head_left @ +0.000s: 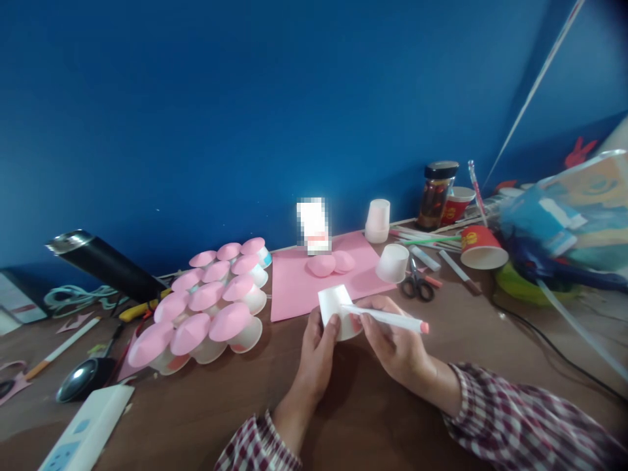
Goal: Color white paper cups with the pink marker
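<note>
My left hand (318, 347) is closed around a white paper cup (334, 302), thumb on its near side; the cup is tilted. In my right hand (395, 343) is a white marker (392, 318) with a pinkish-red end, its tip touching or very near the cup's side. A reddish patch shows on the cup beside my right fingers. Behind the cup, two pink paper cones (321, 265) rest on a pink paper sheet (289, 294). One more white cup (392, 263) sits at the sheet's right edge.
Several cups with pink cone tops (206, 296) stand in rows at left. Scissors (417, 288), stacked cups (377, 221), a dark-lidded jar (436, 196) and a red cup (483, 248) are at right. A power strip (88, 428) and black flask (110, 265) lie left.
</note>
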